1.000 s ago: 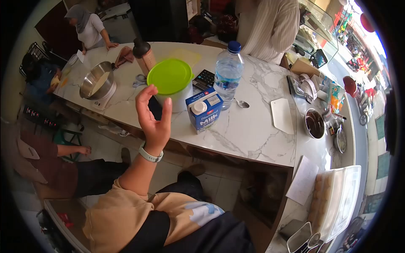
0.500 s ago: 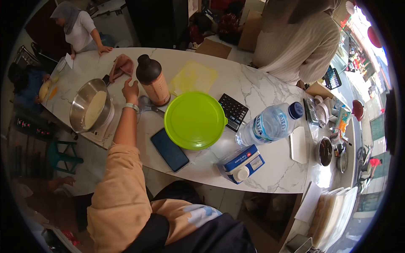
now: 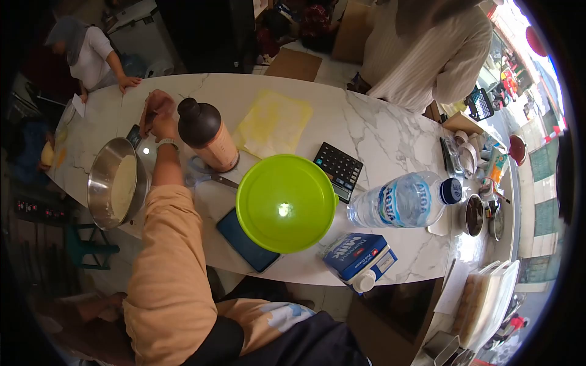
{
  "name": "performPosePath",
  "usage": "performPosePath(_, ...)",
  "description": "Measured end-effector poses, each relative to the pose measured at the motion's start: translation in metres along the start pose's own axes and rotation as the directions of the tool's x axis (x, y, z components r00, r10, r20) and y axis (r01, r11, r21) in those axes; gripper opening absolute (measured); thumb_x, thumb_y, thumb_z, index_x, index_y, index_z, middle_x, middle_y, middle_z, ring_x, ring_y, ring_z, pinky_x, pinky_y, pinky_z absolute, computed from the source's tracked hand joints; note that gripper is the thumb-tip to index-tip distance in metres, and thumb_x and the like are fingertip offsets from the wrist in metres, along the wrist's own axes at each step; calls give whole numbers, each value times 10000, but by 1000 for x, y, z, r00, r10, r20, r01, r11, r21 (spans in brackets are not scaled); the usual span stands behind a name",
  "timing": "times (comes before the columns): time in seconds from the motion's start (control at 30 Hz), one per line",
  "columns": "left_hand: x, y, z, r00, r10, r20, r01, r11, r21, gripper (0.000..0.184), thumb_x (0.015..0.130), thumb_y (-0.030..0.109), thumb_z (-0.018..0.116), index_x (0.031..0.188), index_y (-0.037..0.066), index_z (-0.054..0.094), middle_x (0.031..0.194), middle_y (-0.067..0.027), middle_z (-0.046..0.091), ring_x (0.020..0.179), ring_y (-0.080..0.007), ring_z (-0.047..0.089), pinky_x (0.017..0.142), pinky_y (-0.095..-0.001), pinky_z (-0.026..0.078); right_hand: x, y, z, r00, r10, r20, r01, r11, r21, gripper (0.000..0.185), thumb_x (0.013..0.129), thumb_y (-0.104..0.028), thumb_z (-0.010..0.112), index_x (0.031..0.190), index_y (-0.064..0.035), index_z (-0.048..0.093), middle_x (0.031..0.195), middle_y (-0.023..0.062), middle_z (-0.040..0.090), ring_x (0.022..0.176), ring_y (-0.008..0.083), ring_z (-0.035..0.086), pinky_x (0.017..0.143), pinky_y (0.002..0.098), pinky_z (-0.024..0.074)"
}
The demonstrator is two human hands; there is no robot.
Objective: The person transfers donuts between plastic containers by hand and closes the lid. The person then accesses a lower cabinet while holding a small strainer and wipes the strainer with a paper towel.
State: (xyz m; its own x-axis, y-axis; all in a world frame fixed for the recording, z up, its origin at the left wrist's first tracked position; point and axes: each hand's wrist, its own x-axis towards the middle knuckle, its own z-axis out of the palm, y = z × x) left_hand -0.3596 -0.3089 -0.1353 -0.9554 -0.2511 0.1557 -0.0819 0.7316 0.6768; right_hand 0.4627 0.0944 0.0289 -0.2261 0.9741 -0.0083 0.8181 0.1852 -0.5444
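Note:
My left hand (image 3: 163, 126), with a band on its wrist, is closed on a brownish-pink cloth (image 3: 155, 104), which stands bunched up above the marble table. Just right of the hand is a dark-capped bottle (image 3: 209, 135) with a peach-coloured body. To the left, nearer me, sits a steel mixing bowl (image 3: 101, 183) with a pale cream mixture (image 3: 125, 190). A small dark object (image 3: 134, 135) lies between cloth and bowl. My right hand is out of view.
A tub with a green lid (image 3: 287, 204) partly covers a dark phone (image 3: 244, 241). Around it are a metal blade (image 3: 224, 181), yellow-stained paper (image 3: 274, 124), a calculator (image 3: 337, 171), a water bottle (image 3: 400, 200) and a milk carton (image 3: 357, 256). Two people stand across the table (image 3: 390, 143).
My left hand has reached forward and left and closed on the cloth, which is now bunched upward. The camera view has shifted a little.

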Motion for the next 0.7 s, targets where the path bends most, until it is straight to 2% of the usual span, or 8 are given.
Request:
performPosePath(0.1, -18, 73, -59, 988, -113, -105, 49, 876, -480, 448, 794, 294, 668, 1149, 28, 600, 1229, -163, 565, 1168, -282, 506, 1021, -371, 321, -2, 4, -3, 1000, -18, -6, 18, 1000, 0, 201, 918, -182, 444, 993, -13, 524, 777, 106, 538, 661, 251, 501, 590, 324, 403)
performPosePath(0.2, 0, 132, -108, 994, -107, -34, 36, 590, -806, 386, 823, 200, 665, 1147, 3, 595, 1231, -126, 568, 1199, -217, 472, 999, -299, 339, -8, 11, -10, 999, -44, -32, 44, 999, 5, 209, 914, -177, 448, 1007, -9, 529, 790, 111, 544, 675, 260, 507, 601, 329, 409)
performPosePath(0.23, 26, 138, -120, 997, -51, -56, -20, 533, -846, 368, 833, 180, 662, 1153, 12, 596, 1225, -110, 572, 1204, -196, 459, 993, -270, 337, -8, 14, -13, 998, -55, -43, 56, 998, 8, 211, 913, -175, 449, 1012, -8, 530, 794, 113, 546, 679, 263, 510, 605, 331, 411)
performPosePath(0.37, -5, 243, -215, 988, 142, -56, -125, 540, -832, 405, 831, 235, 675, 1194, 75, 592, 1263, -49, 541, 1218, -187, 434, 1051, -468, 244, -18, 41, -38, 989, -87, -117, 87, 996, -6, 224, 909, -169, 454, 1032, -2, 537, 811, 120, 553, 696, 275, 519, 619, 338, 419)
performPosePath(0.43, -35, 298, -248, 939, 335, -72, -208, 388, -898, 400, 840, 263, 661, 1191, 83, 595, 1268, -24, 537, 1229, -183, 424, 1043, -552, 200, -27, 66, -62, 979, -94, -181, 90, 995, -33, 231, 906, -166, 456, 1042, 1, 540, 820, 123, 556, 705, 281, 523, 626, 341, 423)
performPosePath(0.57, -123, 402, -307, 664, 735, -138, -334, 126, -934, 475, 865, 247, 636, 1285, 60, 515, 1394, -37, 413, 1321, -189, 322, 1070, -485, 225, -58, 145, -134, 936, -105, -337, 66, 990, -126, 246, 902, -159, 461, 1061, 7, 547, 837, 129, 564, 723, 293, 532, 641, 348, 432)
performPosePath(0.63, -174, 451, -332, 481, 844, -237, -417, -17, -909, 442, 862, 214, 629, 1258, 42, 532, 1335, -59, 466, 1264, -178, 397, 1030, -419, 330, -80, 197, -181, 905, -137, -403, 57, 977, -205, 254, 900, -156, 463, 1071, 10, 550, 846, 133, 567, 731, 300, 536, 648, 351, 436)
performPosePath(0.7, -289, 488, -356, 448, 840, -306, -517, -35, -855, 315, 887, 228, 592, 1168, 85, 595, 1023, 2, 618, 919, -94, 565, 750, -260, 453, -108, 250, -224, 880, -182, -439, 40, 948, -315, 262, 897, -153, 465, 1081, 13, 553, 854, 136, 571, 740, 306, 541, 656, 354, 440)
